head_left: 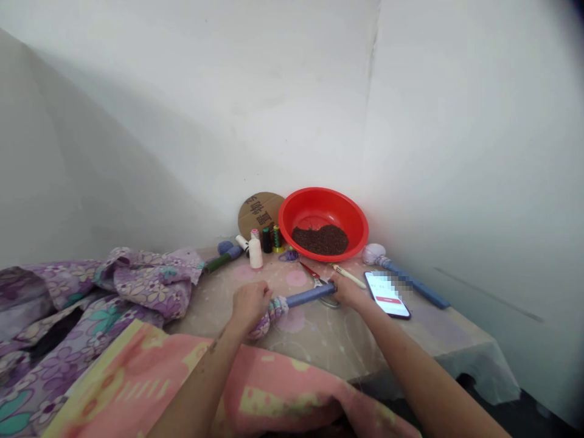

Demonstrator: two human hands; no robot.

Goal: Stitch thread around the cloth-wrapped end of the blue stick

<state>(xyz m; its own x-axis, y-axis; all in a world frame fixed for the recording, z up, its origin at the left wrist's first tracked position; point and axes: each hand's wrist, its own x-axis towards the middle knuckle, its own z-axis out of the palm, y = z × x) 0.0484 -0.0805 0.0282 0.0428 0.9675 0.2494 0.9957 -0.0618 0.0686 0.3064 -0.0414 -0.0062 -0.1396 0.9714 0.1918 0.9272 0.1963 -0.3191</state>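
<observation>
A stick wrapped in blue yarn (308,296), with a purple floral cloth head (261,327) at its left end, lies between my hands above the table. My left hand (250,302) is closed around the stick near the cloth head. At the stick's right end, my right hand (347,291) is closed on it. Scissors (316,280) with a red blade part lie just behind the stick, partly covered by it. A cream pen-like tool (349,275) rests behind my right hand.
A red basin (360,228) with dark grains leans by the wall, beside a cardboard disc (255,213) and thread spools (256,252). A phone (387,295) and a second blue-wrapped stick (415,283) lie right. Floral cloth (150,286) and pink cloth (283,377) cover the left and front.
</observation>
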